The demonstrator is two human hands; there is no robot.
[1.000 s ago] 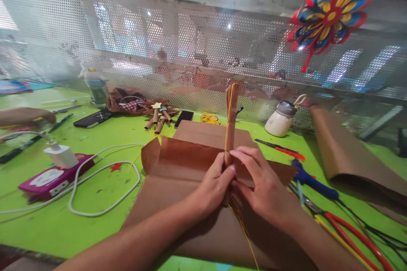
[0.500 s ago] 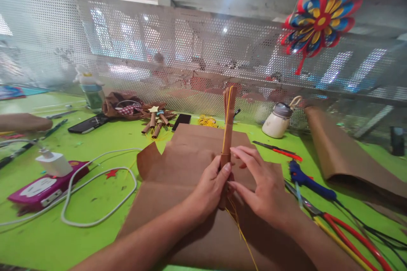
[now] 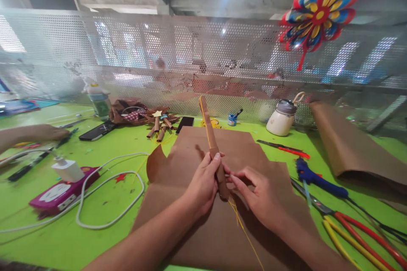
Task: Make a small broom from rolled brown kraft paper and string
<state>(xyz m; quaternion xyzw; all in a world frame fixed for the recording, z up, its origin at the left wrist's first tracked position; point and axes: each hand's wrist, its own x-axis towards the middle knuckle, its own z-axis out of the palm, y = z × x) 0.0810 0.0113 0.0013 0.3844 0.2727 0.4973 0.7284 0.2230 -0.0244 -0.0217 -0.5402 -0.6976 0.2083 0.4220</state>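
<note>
My left hand is wrapped around the lower part of a rolled brown paper tube, which stands tilted with its top leaning left. A thin yellow string runs along the tube and trails down below my hands. My right hand is at the tube's base, its fingertips pinched against the tube and string. Both hands hover over a large sheet of brown paper lying on the green table.
A pink phone with a white charger and looped cable lies left. A blue tool, red-handled pliers and a red pen lie right. Another brown sheet, a white jar and another person's hand are also in view.
The tube has tipped from upright to leaning left. My right hand has dropped from the tube's side to its base, and its fingers have closed in.
</note>
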